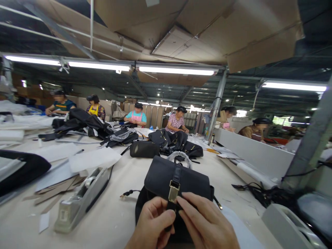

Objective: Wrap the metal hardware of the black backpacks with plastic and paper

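Observation:
A black bag (160,173) with a front flap stands on the table right in front of me. A black strap with a gold buckle (174,192) runs down the middle of the flap, and a wrapped handle (183,154) rises behind it. My left hand (155,223) pinches the dark strap end just below the buckle, thumb against fingers. Beside it, my right hand (204,219) has its fingers pressed together at the buckle's lower right edge and the strap. What lies under the right fingertips is hidden.
A tape dispenser (75,204) stands at the left, near cardboard strips (55,190) and white sheets (94,159). Black bags (178,141) lie farther back. Another dispenser (287,224) and dark cords (259,193) are at the right. Several people sit beyond the table.

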`<state>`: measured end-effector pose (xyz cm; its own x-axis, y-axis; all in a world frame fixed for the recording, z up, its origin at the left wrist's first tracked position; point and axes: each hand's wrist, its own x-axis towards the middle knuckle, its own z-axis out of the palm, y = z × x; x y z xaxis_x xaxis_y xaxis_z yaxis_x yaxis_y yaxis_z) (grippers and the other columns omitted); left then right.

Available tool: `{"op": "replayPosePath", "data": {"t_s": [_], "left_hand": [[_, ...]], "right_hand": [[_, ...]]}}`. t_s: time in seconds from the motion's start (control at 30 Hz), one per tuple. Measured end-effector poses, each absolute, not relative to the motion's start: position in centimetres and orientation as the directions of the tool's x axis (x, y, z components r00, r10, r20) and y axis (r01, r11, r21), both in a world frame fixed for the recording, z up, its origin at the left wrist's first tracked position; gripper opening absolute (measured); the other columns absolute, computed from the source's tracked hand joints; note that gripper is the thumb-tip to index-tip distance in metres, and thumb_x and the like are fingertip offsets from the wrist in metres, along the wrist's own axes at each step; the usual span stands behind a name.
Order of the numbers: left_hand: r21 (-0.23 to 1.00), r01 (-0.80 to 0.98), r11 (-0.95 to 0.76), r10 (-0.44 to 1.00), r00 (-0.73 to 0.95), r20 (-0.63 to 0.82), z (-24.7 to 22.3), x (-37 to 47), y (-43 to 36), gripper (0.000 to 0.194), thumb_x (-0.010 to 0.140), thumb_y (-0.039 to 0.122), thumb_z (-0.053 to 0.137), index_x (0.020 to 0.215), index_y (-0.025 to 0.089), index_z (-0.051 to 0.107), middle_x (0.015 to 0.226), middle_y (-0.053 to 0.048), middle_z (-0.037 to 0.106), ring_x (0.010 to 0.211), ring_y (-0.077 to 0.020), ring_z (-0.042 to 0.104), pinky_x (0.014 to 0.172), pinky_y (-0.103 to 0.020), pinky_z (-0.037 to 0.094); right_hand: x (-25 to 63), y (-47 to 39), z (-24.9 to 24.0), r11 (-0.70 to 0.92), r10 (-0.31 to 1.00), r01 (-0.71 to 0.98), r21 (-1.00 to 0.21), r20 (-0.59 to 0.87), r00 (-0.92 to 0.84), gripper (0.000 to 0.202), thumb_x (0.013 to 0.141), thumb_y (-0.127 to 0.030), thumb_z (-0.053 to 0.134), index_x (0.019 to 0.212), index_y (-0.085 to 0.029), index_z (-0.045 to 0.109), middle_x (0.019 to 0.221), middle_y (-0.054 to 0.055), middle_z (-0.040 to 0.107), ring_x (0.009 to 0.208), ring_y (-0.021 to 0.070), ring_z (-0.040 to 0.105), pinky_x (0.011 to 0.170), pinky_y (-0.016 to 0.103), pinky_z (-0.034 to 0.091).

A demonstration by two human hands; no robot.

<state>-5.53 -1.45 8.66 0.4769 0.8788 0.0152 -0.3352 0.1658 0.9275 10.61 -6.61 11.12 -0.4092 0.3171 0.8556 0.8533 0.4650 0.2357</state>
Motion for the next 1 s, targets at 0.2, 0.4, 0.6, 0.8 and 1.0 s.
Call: {"op": "replayPosePath", "data": {"t_s": [0.2,0.4,0.6,0.8,1.0], "left_hand": [[0.913,-0.334,0.234,0.865,0.5,-0.039,9.5,-5.3,-2.0,0.037,0.058,0.043,0.076,0.071,0.019,0.051,0.044,0.005,0.053,0.026,-0.0024,0.03,0.027,-0.014,0.016],[0.85,-0.426,0.308,0.859,0.509,-0.056,9.4,-4.8,-2.0,0.033,0.053,0.036,0.078,0.068,0.015,0.057,0.044,0.003,0.055,0.032,-0.003,0.039,0.031,-0.013,0.024],[0.816,-0.408,0.409,0.79,0.606,-0.093,9.7,-5.1,-2.3,0.038,0.052,0.043,0.079,0.066,0.013,0.059,0.039,0.004,0.051,0.026,-0.002,0.034,0.027,-0.014,0.017],[0.805,-0.386,0.451,0.769,0.625,-0.131,9.7,-5.5,-2.3,0.042,0.054,0.046,0.079,0.073,0.015,0.058,0.043,0.003,0.055,0.027,-0.0023,0.036,0.027,-0.013,0.018],[0.849,-0.296,0.438,0.767,0.615,-0.182,10.0,-5.7,-2.5,0.036,0.056,0.043,0.076,0.069,0.017,0.056,0.045,0.003,0.056,0.028,-0.0028,0.038,0.027,-0.012,0.02]], "right_hand": [[10.5,-5.1,12.0,0.479,0.292,0.793,0.377,0.783,-0.548,0.033,0.096,-0.013,0.038,0.101,-0.013,0.071,0.094,0.008,0.077,0.083,0.0176,0.073,0.074,0.025,0.059],[11.7,-5.8,12.1,0.435,0.253,0.736,0.519,0.714,-0.653,0.034,0.097,-0.014,0.037,0.105,-0.017,0.071,0.096,0.006,0.077,0.085,0.0161,0.072,0.078,0.023,0.057],[11.6,-6.5,13.1,0.448,0.271,0.681,0.579,0.638,-0.721,0.036,0.096,-0.011,0.035,0.106,-0.015,0.069,0.101,0.003,0.077,0.086,0.0163,0.072,0.079,0.024,0.055],[10.9,-6.2,14.2,0.461,0.232,0.634,0.621,0.606,-0.761,0.042,0.099,-0.009,0.026,0.097,-0.016,0.068,0.089,0.001,0.078,0.078,0.0148,0.07,0.075,0.026,0.051],[10.0,-5.5,14.7,0.559,0.316,0.635,0.533,0.57,-0.758,0.051,0.101,-0.014,0.016,0.086,-0.017,0.064,0.074,0.003,0.068,0.062,0.0161,0.058,0.06,0.032,0.043]]}}
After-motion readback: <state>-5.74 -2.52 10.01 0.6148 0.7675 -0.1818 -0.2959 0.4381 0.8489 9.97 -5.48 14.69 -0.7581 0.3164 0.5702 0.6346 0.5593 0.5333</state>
